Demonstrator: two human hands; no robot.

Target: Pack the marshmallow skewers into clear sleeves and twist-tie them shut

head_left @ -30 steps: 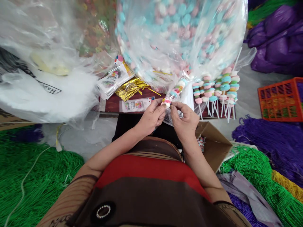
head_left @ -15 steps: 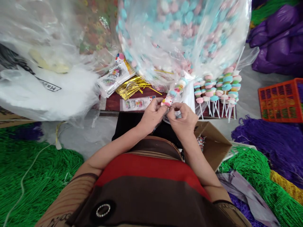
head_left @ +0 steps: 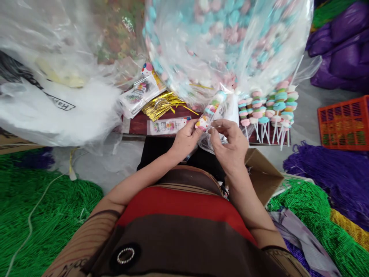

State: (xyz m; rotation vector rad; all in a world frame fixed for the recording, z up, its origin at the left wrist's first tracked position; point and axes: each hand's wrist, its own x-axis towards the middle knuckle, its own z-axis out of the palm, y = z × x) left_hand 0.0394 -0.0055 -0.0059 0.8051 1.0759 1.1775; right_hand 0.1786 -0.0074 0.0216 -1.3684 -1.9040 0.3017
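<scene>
A marshmallow skewer [head_left: 211,109] in a clear printed bag slants up and right over the table's front edge. My left hand [head_left: 187,137] is closed around the bag's lower end, thumb on top. Just right of it, my right hand [head_left: 230,144] has thumb and forefinger drawn together at the bag's lower end; what they pinch, if anything, is too small to make out. A flat printed bag [head_left: 168,125] lies left of my hands, with gold twist ties [head_left: 163,105] and a stack of printed bags [head_left: 140,96] behind it.
Several marshmallow skewers [head_left: 256,107] lie at the table's right end. A big bag of marshmallows [head_left: 225,42] fills the back, with a white plastic bag [head_left: 57,111] at left. An open cardboard box [head_left: 262,177] stands below right, near an orange crate [head_left: 343,123].
My right hand has moved a little right, away from my left, and its fingers have opened out of a tight ring. The left hand keeps its hold on the bagged skewer.
</scene>
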